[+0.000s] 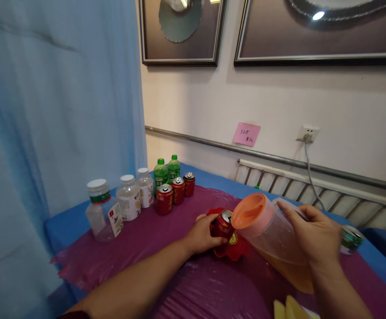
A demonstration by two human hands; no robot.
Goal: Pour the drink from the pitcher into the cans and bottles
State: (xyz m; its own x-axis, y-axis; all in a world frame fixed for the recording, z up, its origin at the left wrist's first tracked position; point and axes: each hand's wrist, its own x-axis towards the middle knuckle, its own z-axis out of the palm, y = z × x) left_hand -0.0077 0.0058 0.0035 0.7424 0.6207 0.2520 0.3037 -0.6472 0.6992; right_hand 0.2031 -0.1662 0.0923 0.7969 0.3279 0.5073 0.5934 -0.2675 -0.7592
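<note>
My left hand (203, 235) is wrapped round a red can (223, 226), which tilts a little over a red scalloped plate (226, 254). In my right hand (315, 230) is the handle of a clear plastic pitcher (279, 243) with an orange lid (252, 213). The pitcher leans to the left, its lid beside the can's top, and holds yellowish liquid in its lower part. Whether any liquid passes between lid and can cannot be made out.
Three red cans (164, 200) stand at the back left, by two green bottles (160, 173) and three clear jars (102, 212). A green can (350, 239) is at the right. Yellow objects (291, 309) lie at the front edge. A radiator (279, 181) lines the wall.
</note>
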